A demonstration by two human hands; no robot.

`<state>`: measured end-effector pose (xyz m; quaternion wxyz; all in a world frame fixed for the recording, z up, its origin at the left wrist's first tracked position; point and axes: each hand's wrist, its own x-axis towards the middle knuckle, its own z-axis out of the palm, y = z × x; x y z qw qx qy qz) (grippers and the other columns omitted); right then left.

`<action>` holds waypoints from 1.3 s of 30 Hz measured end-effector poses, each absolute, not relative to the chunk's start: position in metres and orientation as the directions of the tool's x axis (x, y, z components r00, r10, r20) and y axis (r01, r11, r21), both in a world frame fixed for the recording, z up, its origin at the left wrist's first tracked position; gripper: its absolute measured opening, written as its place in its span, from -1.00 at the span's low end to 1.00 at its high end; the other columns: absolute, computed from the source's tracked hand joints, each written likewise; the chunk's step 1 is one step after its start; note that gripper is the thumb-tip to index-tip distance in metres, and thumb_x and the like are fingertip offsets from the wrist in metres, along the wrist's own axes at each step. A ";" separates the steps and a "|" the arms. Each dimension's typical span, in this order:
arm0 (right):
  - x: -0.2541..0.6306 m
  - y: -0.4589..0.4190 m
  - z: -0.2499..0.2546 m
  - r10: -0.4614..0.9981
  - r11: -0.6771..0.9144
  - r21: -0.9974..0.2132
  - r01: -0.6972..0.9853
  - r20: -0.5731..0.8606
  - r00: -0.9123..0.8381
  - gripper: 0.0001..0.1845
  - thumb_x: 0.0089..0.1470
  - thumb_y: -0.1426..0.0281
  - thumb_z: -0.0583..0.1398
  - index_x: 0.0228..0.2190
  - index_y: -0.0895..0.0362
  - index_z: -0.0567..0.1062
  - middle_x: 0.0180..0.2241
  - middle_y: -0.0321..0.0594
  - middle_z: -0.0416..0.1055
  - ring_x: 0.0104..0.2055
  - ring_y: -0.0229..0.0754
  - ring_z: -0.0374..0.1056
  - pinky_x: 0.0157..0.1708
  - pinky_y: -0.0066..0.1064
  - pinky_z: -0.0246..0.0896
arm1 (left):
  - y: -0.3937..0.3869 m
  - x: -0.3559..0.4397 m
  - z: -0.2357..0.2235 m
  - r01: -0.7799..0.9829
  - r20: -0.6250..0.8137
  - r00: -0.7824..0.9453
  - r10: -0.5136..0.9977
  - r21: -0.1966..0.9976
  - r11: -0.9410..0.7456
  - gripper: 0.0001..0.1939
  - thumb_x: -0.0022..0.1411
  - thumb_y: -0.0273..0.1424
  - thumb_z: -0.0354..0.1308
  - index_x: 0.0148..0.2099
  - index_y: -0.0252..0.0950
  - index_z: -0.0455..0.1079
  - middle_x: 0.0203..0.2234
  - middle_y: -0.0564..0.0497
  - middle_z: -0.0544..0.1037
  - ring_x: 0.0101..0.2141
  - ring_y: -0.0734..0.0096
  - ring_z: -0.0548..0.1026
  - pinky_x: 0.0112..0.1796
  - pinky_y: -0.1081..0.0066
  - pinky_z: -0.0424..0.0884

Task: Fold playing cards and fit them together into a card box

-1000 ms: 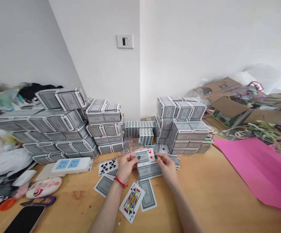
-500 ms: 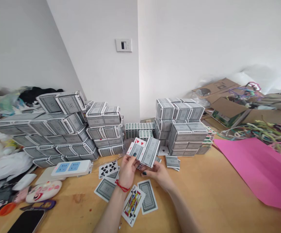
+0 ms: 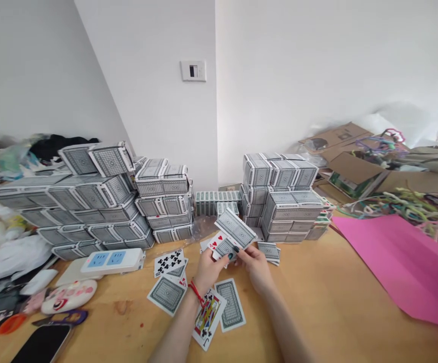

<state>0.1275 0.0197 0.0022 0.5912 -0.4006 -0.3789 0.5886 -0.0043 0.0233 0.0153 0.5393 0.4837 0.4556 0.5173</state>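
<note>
My left hand [image 3: 211, 268], with a red string bracelet at the wrist, is closed on playing cards [image 3: 219, 241]; a red heart face and a grey patterned back show. My right hand [image 3: 252, 262] pinches a patterned card [image 3: 236, 229] that tilts above them. Both hands' fingertips nearly meet. Below my hands, a jack of clubs [image 3: 208, 320] lies partly under my left forearm, beside a face-down card [image 3: 230, 305]. To the left are a ten of clubs [image 3: 169, 262] and another face-down card [image 3: 167, 293]. A small card pile [image 3: 268, 252] sits just right of my right hand.
Card-covered blocks are stacked at the left [image 3: 98, 194], centre left [image 3: 164, 199] and right [image 3: 292, 212]. A power strip [image 3: 111, 261], a phone [image 3: 43, 344] and a craft knife [image 3: 62, 318] lie left. Pink paper [image 3: 400, 267] and a cardboard box [image 3: 370, 174] are at the right.
The card by my right hand has turned from nearly upright to a slant and shifted up. My right hand has risen, its fingers now pinching the card's lower edge. My left hand moved slightly right.
</note>
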 end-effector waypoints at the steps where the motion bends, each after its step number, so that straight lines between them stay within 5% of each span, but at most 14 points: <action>1: 0.127 0.020 0.002 0.999 -0.015 -0.922 -0.386 -0.027 0.027 -0.70 -0.25 0.21 0.27 -0.51 0.20 0.45 -0.55 -0.25 0.39 -0.58 -0.30 0.21 -0.56 -0.45 0.14 | 0.023 -0.005 0.016 -0.117 0.009 0.054 0.999 0.993 -0.002 -0.69 -0.14 -0.37 0.21 -0.27 -0.37 0.38 -0.35 -0.06 0.51 -0.32 0.31 0.44 -0.32 0.40 0.35; 6: 0.127 0.020 0.005 0.999 -0.037 -0.946 -0.322 -0.037 -0.004 -0.65 -0.23 0.14 0.24 -0.50 0.19 0.40 -0.63 -0.32 0.34 -0.68 -0.37 0.14 -0.70 -0.52 0.06 | 0.024 -0.010 0.021 -0.132 0.051 -0.041 0.998 0.990 -0.056 -0.67 -0.07 -0.32 0.15 -0.21 -0.34 0.38 -0.38 -0.02 0.50 -0.38 0.38 0.42 -0.37 0.46 0.33; 17: 0.122 0.019 0.003 0.999 -0.039 -0.968 -0.246 -0.037 -0.014 -0.65 -0.20 0.12 0.21 -0.46 0.14 0.33 -0.64 -0.31 0.37 -0.70 -0.29 0.21 -0.69 -0.44 0.18 | 0.022 -0.020 0.024 0.182 0.100 -0.059 0.993 0.979 -0.088 -0.77 -0.05 -0.30 0.12 -0.37 -0.32 0.49 -0.74 0.10 0.37 -0.68 0.50 0.24 -0.63 0.53 0.11; 24: 0.122 0.020 -0.004 1.000 -0.021 -0.980 -0.200 -0.020 -0.008 -0.69 -0.14 0.16 0.18 -0.43 0.14 0.31 -0.63 -0.34 0.34 -0.70 -0.31 0.19 -0.69 -0.47 0.14 | 0.020 -0.023 0.022 0.225 0.134 -0.066 0.989 0.967 -0.116 -0.76 -0.05 -0.35 0.12 -0.27 -0.20 0.48 -0.51 0.04 0.55 -0.47 0.32 0.43 -0.45 0.48 0.28; 34: 0.120 0.018 -0.003 1.000 -0.005 -0.980 -0.197 -0.003 -0.010 -0.68 -0.14 0.16 0.17 -0.38 0.13 0.34 -0.62 -0.32 0.35 -0.69 -0.30 0.18 -0.69 -0.46 0.12 | 0.015 -0.016 0.029 0.208 0.200 0.013 0.980 0.958 -0.199 -0.73 -0.10 -0.42 0.18 -0.25 -0.17 0.48 -0.33 -0.01 0.53 -0.32 0.31 0.43 -0.27 0.48 0.29; 39: 0.123 0.019 -0.002 0.999 0.024 -0.984 -0.179 0.016 0.046 -0.69 -0.15 0.15 0.17 -0.44 0.13 0.35 -0.66 -0.35 0.30 -0.71 -0.33 0.11 -0.72 -0.49 0.03 | 0.016 -0.013 0.027 0.042 0.121 -0.006 0.993 0.992 -0.121 -0.84 -0.05 -0.33 0.14 -0.41 -0.26 0.50 -0.49 -0.03 0.52 -0.37 0.29 0.43 -0.31 0.44 0.31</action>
